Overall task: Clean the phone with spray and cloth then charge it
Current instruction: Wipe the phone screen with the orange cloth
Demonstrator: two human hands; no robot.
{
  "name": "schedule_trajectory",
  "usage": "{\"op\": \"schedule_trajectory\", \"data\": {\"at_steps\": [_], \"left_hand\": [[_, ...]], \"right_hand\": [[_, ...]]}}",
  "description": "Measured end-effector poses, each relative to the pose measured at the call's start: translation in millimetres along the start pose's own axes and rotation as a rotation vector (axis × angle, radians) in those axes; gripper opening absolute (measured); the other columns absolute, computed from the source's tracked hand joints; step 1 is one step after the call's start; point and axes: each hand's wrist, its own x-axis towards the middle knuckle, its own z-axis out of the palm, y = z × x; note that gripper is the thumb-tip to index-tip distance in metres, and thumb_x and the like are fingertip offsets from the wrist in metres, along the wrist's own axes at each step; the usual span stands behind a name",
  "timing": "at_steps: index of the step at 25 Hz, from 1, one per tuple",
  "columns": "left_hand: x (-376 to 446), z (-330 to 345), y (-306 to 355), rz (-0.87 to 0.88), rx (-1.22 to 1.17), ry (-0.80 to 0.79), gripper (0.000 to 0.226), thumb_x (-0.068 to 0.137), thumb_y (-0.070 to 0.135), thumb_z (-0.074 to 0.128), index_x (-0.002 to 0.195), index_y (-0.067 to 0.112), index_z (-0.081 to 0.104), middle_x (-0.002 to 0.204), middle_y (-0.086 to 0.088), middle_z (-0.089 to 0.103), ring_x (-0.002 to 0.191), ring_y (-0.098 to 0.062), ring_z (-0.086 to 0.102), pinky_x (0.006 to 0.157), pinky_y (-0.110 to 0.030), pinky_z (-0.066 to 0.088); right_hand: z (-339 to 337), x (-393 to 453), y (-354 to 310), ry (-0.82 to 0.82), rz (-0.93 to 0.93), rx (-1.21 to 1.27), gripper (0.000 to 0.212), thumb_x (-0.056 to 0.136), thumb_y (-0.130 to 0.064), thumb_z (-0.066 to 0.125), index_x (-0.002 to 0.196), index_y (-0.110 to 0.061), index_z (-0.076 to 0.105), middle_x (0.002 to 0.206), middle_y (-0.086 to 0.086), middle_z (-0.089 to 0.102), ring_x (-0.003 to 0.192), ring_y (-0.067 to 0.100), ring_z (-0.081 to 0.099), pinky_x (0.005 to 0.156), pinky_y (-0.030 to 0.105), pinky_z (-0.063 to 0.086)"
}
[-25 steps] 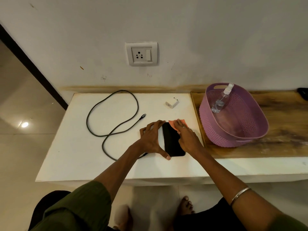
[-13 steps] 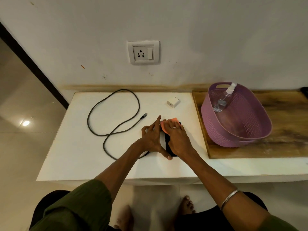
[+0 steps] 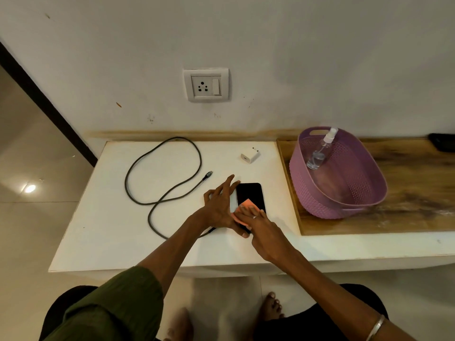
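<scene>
A black phone (image 3: 250,193) lies flat on the white table (image 3: 103,217). My left hand (image 3: 219,205) rests against the phone's left edge with fingers spread, steadying it. My right hand (image 3: 262,227) presses an orange cloth (image 3: 245,207) flat onto the near half of the screen. The phone's far half is uncovered. A clear spray bottle (image 3: 320,151) leans inside the purple basket (image 3: 342,203). A dark charging cable (image 3: 157,183) loops on the table to the left. A white charger plug (image 3: 250,155) sits behind the phone.
A wall socket (image 3: 206,84) is set in the wall above the table. The basket stands on a wooden board (image 3: 406,193) at the right. A dark object (image 3: 443,141) lies at the far right edge. My bare feet show below the table's front edge.
My right hand has slid the orange cloth from the phone's far end down toward its near end, uncovering the far half. My left hand has stayed at the phone's left edge.
</scene>
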Motion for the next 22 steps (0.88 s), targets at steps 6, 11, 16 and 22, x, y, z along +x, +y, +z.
{"op": "schedule_trajectory", "data": {"at_steps": [6,11,16,22], "left_hand": [[-2,-1,3,-0.008,-0.011,0.012,0.165,0.027,0.076,0.083,0.155,0.029,-0.011,0.164,0.017,-0.004,0.152,-0.016,0.002,0.118,-0.043,-0.001],[-4,-2,4,-0.002,-0.001,0.020,0.164,0.032,0.071,0.088,0.155,0.027,-0.012,0.164,0.014,-0.006,0.153,-0.017,0.002,0.119,-0.044,0.000],[-4,-2,4,0.010,0.027,0.021,0.158,0.037,0.065,0.091,0.156,0.029,-0.008,0.164,0.010,-0.012,0.153,-0.021,0.002,0.120,-0.045,0.001],[-2,0,1,0.018,0.049,0.025,0.154,0.039,0.071,0.087,0.155,0.032,-0.006,0.162,0.013,-0.017,0.153,-0.024,-0.001,0.120,-0.045,0.000]], "right_hand": [[11,-28,5,0.141,0.092,0.188,0.045,0.098,-0.022,0.048,0.143,-0.021,0.040,0.146,-0.008,0.044,0.135,0.018,0.045,0.107,0.014,0.022],[3,-35,1,0.110,0.068,0.072,0.055,0.096,-0.034,0.042,0.140,-0.001,0.038,0.149,0.013,0.037,0.133,0.035,0.046,0.112,0.027,0.029],[3,-44,14,0.018,0.001,-0.132,0.061,0.099,-0.015,0.043,0.152,-0.017,0.011,0.159,-0.003,-0.004,0.151,0.019,0.001,0.121,0.032,-0.002],[8,-44,14,0.087,0.266,-0.051,0.072,0.095,-0.009,0.054,0.152,-0.018,0.011,0.162,0.001,0.013,0.148,0.025,0.018,0.118,0.034,0.025]]}}
